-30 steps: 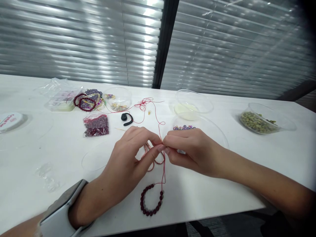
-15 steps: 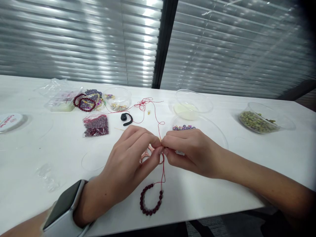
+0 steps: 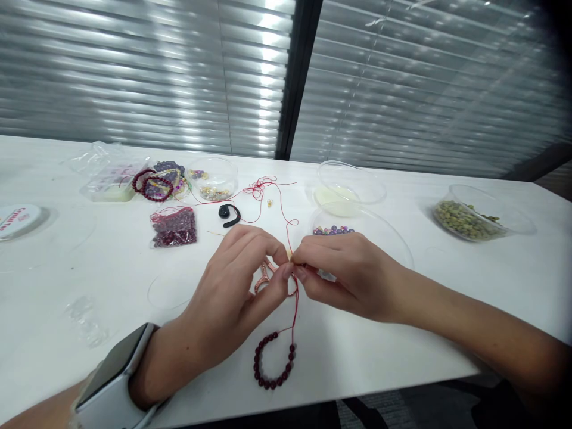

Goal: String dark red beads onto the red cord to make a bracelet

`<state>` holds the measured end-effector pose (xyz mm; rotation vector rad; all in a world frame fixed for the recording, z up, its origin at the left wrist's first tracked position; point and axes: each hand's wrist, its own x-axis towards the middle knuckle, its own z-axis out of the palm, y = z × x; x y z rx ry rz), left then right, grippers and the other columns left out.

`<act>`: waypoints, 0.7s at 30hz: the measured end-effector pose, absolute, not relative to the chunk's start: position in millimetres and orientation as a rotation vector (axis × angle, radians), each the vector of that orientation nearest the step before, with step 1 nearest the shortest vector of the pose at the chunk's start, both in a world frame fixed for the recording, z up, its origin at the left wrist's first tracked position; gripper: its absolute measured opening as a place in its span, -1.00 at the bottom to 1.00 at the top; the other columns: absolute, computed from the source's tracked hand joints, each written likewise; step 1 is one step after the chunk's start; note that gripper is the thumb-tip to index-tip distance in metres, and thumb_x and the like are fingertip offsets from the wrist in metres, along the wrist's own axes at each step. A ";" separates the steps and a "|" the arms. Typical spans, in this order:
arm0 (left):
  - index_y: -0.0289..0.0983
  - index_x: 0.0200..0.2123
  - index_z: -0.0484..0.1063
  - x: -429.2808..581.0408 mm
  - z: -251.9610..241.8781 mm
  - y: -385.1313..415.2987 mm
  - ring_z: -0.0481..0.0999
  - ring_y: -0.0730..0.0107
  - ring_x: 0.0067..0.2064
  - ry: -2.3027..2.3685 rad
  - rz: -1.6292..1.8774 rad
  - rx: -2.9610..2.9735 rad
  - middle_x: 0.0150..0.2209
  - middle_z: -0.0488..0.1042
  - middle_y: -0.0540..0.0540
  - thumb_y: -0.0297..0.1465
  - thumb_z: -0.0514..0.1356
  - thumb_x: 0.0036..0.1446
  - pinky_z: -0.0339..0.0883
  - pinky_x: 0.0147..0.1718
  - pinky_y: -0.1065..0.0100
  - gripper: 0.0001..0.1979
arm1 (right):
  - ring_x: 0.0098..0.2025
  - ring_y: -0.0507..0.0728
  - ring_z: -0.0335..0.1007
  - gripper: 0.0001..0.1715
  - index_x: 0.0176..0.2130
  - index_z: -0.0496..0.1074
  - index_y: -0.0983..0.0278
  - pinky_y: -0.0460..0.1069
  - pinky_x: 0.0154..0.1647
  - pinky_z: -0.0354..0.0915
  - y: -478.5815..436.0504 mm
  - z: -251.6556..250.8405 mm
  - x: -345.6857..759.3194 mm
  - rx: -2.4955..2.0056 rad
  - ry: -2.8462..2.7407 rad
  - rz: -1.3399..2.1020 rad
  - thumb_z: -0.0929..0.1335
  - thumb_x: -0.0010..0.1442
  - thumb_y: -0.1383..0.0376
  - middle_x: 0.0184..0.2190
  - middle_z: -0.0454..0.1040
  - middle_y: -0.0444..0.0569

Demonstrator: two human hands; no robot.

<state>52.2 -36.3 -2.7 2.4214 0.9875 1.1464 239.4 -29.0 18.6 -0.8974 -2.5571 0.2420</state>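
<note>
glossy dark-red beads [image 3: 258, 360] strung on thin thread [image 3: 295, 316] above a smooth white tabletop [image 3: 357, 351].

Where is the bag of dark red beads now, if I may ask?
The bag lies left of centre in the head view, in front of the dark red bracelets and left of the black earpiece.

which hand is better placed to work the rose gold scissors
Probably the left: the left hand sits right against the rose-gold metal scissors, while the right hand is occupied, pinching the thin red thread at its fingertips.
</note>
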 end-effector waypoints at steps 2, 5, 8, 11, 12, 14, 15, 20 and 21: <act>-0.20 -0.38 0.20 51.3 -2.1 -36.5 0.29 0.37 -0.28 0.989 1.165 2.410 -0.41 0.37 0.03 -0.56 0.07 0.17 0.19 -0.28 0.32 -0.85 | -0.56 -0.06 0.06 -0.77 -0.47 0.28 0.32 -0.10 -0.54 0.08 -29.0 18.2 239.6 -0.897 -2.545 0.249 0.20 0.22 0.36 -0.59 0.20 -0.19; -0.20 -0.36 0.19 49.6 -2.5 -37.0 0.31 0.36 -0.27 0.983 1.208 2.399 -0.38 0.37 0.01 -0.57 0.05 0.18 0.20 -0.25 0.29 -0.85 | -0.55 -0.06 0.10 -0.75 -0.46 0.35 0.35 -0.10 -0.53 0.10 -29.5 18.1 240.1 -0.906 -2.510 0.274 0.21 0.22 0.37 -0.59 0.25 -0.18; -0.20 -0.34 0.18 48.1 -5.5 -37.3 0.33 0.35 -0.22 0.957 1.273 2.350 -0.30 0.38 -0.02 -0.57 0.03 0.19 0.20 -0.20 0.27 -0.86 | -0.53 -0.08 0.14 -0.79 -0.39 0.42 0.38 -0.11 -0.51 0.12 -29.6 18.6 240.6 -0.898 -2.430 0.337 0.24 0.21 0.40 -0.56 0.28 -0.17; -0.19 -0.32 0.18 47.8 -9.1 -37.0 0.37 0.40 -0.22 0.924 1.265 2.117 -0.28 0.36 -0.01 -0.52 0.00 0.24 0.27 -0.25 0.33 -0.89 | -0.49 -0.08 0.17 -0.79 -0.26 0.47 0.38 -0.12 -0.48 0.16 -28.7 20.0 240.9 -0.901 -2.290 0.399 0.25 0.20 0.45 -0.49 0.27 -0.15; -0.19 -0.32 0.18 48.2 -9.8 -36.7 0.38 0.42 -0.25 0.918 1.243 2.019 -0.31 0.34 0.01 -0.48 0.00 0.26 0.29 -0.29 0.36 -0.90 | -0.46 -0.07 0.19 -0.77 -0.21 0.48 0.37 -0.11 -0.47 0.17 -28.2 20.7 241.0 -0.913 -2.247 0.429 0.25 0.19 0.46 -0.46 0.27 -0.13; -0.18 -0.32 0.20 49.4 -10.2 -35.5 0.40 0.47 -0.31 0.919 1.189 1.863 -0.37 0.32 0.04 -0.42 0.01 0.28 0.33 -0.33 0.42 -0.91 | -0.40 -0.05 0.23 -0.71 -0.14 0.48 0.33 -0.11 -0.44 0.20 -27.2 22.5 241.0 -0.938 -2.183 0.513 0.25 0.19 0.49 -0.40 0.28 -0.11; -0.19 -0.33 0.22 50.2 -9.9 -34.8 0.42 0.49 -0.33 0.923 1.161 1.809 -0.39 0.32 0.05 -0.40 0.02 0.28 0.35 -0.34 0.44 -0.91 | -0.37 -0.04 0.24 -0.68 -0.12 0.48 0.31 -0.11 -0.43 0.21 -26.7 23.5 241.0 -0.953 -2.161 0.560 0.25 0.18 0.50 -0.39 0.28 -0.11; -0.22 -0.37 0.26 52.6 -6.7 -31.5 0.44 0.58 -0.43 0.890 1.078 1.622 -0.45 0.36 0.08 -0.39 0.08 0.25 0.36 -0.48 0.56 -0.88 | -0.38 -0.04 0.25 -0.72 -0.19 0.52 0.24 -0.10 -0.42 0.23 -24.6 28.2 241.3 -1.022 -2.104 0.759 0.30 0.16 0.48 -0.43 0.30 -0.14; -0.23 -0.39 0.27 52.6 -6.4 -31.1 0.44 0.59 -0.45 0.881 1.076 1.597 -0.47 0.37 0.08 -0.40 0.09 0.24 0.36 -0.50 0.57 -0.87 | -0.38 -0.03 0.27 -0.74 -0.20 0.52 0.25 -0.09 -0.40 0.24 -24.5 28.7 241.5 -1.029 -2.086 0.798 0.31 0.16 0.46 -0.43 0.32 -0.14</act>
